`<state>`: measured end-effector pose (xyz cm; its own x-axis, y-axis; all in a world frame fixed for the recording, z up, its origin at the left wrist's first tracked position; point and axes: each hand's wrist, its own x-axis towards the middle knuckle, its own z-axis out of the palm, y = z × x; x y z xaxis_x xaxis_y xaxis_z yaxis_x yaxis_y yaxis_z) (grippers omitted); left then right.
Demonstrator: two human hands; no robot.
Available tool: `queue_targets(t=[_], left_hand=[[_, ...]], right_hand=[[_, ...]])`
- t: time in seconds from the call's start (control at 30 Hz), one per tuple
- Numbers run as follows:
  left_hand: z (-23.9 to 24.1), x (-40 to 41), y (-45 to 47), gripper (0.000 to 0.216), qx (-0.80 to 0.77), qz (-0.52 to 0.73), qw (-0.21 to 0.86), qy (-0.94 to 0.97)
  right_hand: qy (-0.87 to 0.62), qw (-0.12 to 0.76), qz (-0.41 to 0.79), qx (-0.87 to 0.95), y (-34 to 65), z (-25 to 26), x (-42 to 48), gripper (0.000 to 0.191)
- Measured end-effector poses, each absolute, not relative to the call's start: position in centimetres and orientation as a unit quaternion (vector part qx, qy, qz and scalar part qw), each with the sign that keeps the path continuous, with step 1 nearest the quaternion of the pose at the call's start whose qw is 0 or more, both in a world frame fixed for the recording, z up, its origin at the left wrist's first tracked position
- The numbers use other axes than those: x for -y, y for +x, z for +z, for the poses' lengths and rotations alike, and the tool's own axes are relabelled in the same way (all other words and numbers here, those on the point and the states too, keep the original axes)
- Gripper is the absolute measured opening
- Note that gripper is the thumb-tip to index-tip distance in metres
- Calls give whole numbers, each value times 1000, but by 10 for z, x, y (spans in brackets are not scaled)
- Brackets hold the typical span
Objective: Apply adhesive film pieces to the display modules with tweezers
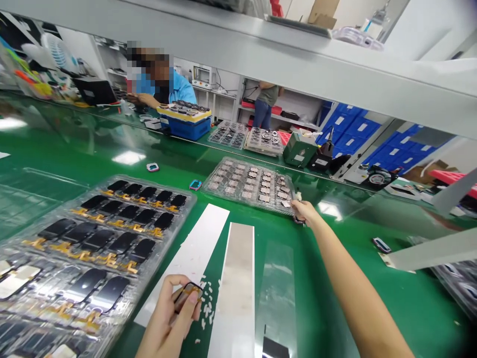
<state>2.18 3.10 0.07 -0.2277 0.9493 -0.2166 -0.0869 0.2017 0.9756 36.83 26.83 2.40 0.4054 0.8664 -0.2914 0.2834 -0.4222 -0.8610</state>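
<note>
My left hand is closed around a small display screen with dark edges and an orange flex cable, held above a white strip. My right hand reaches to the front right corner of a clear tray holding rows of small pale and metallic parts. Its fingers are pinched beside a pale square piece; whether they grip it I cannot tell. On the left, a large clear plastic tray carries rows of black screens with orange flex cables.
White scraps lie beside a grey-faced strip and a transparent strip. Small watch-like frames sit on the green table. Across it, a co-worker in blue sits behind a blue bin. A shelf beam spans overhead.
</note>
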Motion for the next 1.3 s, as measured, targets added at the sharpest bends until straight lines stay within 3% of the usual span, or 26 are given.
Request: queue_targets(t=[0.33,0.63,1.03,1.3], left_hand=[[1,-26,18,47,-589,493,487,416],[2,-26,18,46,-577,496,496,419],[2,-26,18,42,-577,500,491,419],[0,-26,18,40,-576,505,491,415]], right_hand=[[-805,256,266,464,360,35,-276,34],[-808,223,217,500,352,32,-275,34],[-801,270,242,477,322,30,-286,34],[-766,373,321,414,321,45,-288,34]])
